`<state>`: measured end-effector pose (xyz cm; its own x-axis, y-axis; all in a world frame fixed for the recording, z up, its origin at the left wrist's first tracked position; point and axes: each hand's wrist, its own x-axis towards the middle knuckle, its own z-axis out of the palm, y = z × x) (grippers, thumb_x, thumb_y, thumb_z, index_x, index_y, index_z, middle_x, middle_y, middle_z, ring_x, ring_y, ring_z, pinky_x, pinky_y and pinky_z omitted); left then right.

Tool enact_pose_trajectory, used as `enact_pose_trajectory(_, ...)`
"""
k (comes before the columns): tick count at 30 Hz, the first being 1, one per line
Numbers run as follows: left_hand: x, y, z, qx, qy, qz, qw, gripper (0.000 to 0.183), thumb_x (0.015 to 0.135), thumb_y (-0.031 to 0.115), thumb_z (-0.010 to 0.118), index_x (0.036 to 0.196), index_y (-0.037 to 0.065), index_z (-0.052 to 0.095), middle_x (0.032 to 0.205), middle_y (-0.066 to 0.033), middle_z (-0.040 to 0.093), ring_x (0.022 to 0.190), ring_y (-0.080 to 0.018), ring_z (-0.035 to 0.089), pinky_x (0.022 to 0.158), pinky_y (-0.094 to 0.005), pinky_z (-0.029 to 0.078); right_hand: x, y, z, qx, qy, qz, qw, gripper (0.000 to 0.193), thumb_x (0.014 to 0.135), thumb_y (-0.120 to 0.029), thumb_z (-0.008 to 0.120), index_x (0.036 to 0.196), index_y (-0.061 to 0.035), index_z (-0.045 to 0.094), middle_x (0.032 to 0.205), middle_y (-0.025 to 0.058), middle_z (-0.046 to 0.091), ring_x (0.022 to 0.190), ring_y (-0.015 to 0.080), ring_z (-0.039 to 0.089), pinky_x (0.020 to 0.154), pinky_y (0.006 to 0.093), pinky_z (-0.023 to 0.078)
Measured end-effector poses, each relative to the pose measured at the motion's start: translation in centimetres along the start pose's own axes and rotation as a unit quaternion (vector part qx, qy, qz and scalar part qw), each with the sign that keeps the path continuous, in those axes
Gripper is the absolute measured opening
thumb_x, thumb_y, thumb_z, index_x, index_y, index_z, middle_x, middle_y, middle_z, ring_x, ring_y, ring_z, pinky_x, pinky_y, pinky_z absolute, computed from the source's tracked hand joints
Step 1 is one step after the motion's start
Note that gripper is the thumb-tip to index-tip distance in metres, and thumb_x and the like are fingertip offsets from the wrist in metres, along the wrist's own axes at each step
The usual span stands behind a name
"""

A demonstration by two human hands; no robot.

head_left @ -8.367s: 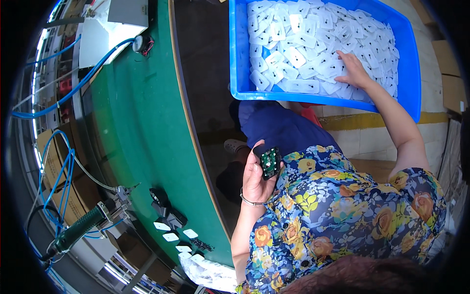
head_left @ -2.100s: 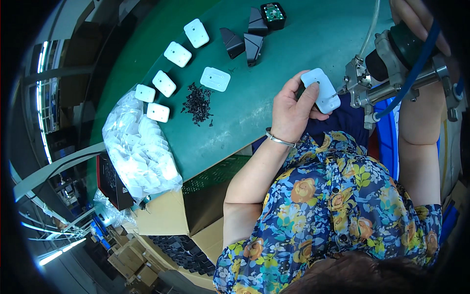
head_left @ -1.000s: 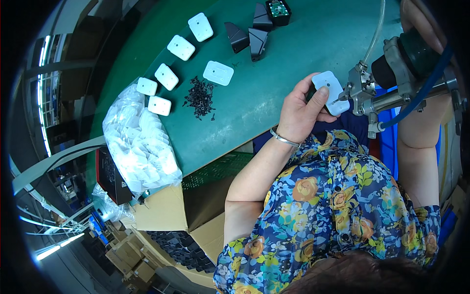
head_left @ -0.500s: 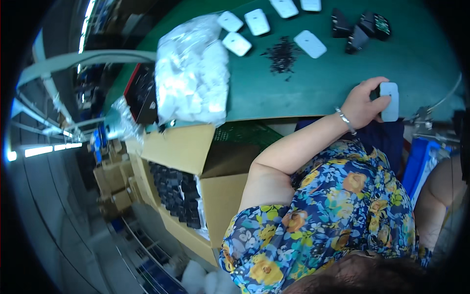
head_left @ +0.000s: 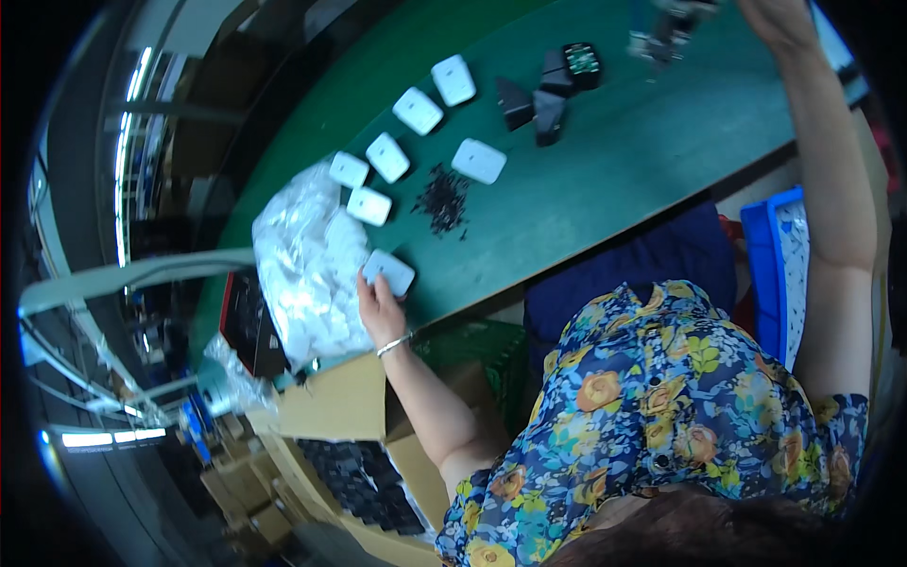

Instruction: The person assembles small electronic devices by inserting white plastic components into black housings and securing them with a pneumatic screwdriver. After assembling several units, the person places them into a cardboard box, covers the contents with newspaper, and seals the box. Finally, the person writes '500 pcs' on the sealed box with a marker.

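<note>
My left hand [head_left: 380, 307], with a silver bracelet at the wrist, holds a white rounded plastic case [head_left: 390, 272] at its edge. The case is low over the green table, beside the clear plastic bag [head_left: 316, 255] of white pieces. A pile of small black parts [head_left: 441, 200] lies farther in, with a white case [head_left: 479, 161] next to it. Several more white cases [head_left: 418, 111] are spread in a line toward the back. At the upper right, my right hand [head_left: 780, 21] reaches past a blurred metal device [head_left: 669, 33]; its fingers are cut off by the picture's edge.
Black wedge-shaped housings [head_left: 548, 115] stand on the table [head_left: 605, 180], one piece showing a green circuit board [head_left: 582, 62]. Below the table edge, an open cardboard box [head_left: 326, 402] holds many black pieces. A blue bin [head_left: 770, 274] is at my right. A black-and-red box [head_left: 250, 326] stands left of the bag.
My left hand has moved from the right side to the left with the white case, beside the bag. My right arm has stretched out toward the upper right. The view has turned and shifted.
</note>
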<state>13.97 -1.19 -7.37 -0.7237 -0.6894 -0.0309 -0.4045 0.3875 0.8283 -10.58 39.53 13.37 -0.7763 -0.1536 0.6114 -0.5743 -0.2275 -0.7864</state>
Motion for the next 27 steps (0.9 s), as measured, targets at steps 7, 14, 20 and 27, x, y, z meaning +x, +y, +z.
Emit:
enact_pose_trajectory(7,-2.9,6.0,2.3,0.237,0.189,0.14,0.943,0.037,0.081,0.018,0.059,0.112,-0.002,0.051,0.092,-0.0145,0.057,0.077,-0.0235,0.057,0.066,-0.0337,0.046,-0.4,2.7,-3.9,-0.041,-0.019,0.009,0.999,0.038,0.084,-0.014,0.057,0.116,0.0032,0.047,0.106,0.0071,0.056,0.098,0.0147,0.052,0.086,0.0261,0.041)
enact_pose_trajectory(14,-3.9,17.7,14.8,0.116,-0.052,0.521,0.844,0.035,0.074,0.015,0.066,0.105,0.002,0.057,0.103,-0.0135,0.057,0.096,-0.0295,0.052,0.086,-0.0377,0.04,-14.3,4.1,-8.9,-0.206,0.112,0.181,0.955,0.033,0.087,-0.018,0.053,0.114,-0.0002,0.049,0.107,0.0078,0.055,0.103,0.0159,0.052,0.091,0.0282,0.038)
enact_pose_trajectory(20,1.0,23.8,25.5,0.397,-0.08,0.49,0.772,0.066,0.072,0.055,0.057,0.101,-0.004,0.053,0.103,-0.02,0.057,0.1,-0.0352,0.051,0.086,-0.0428,0.038,-28.5,3.4,-6.5,-0.148,0.166,0.296,0.929,0.017,0.083,-0.006,0.056,0.099,-0.0012,0.055,0.09,0.0025,0.056,0.084,0.0093,0.053,0.076,0.0244,0.043)
enact_pose_trajectory(27,4.5,19.6,24.1,0.453,-0.123,0.588,0.659,0.039,0.079,0.032,0.055,0.111,0.01,0.057,0.105,-0.0136,0.057,0.11,-0.032,0.045,0.099,-0.0489,0.025,-40.2,-2.0,-9.6,-0.304,0.281,0.355,0.838,0.012,0.081,-0.004,0.055,0.092,-0.0002,0.057,0.085,0.0063,0.057,0.075,0.0123,0.054,0.07,0.0254,0.043)
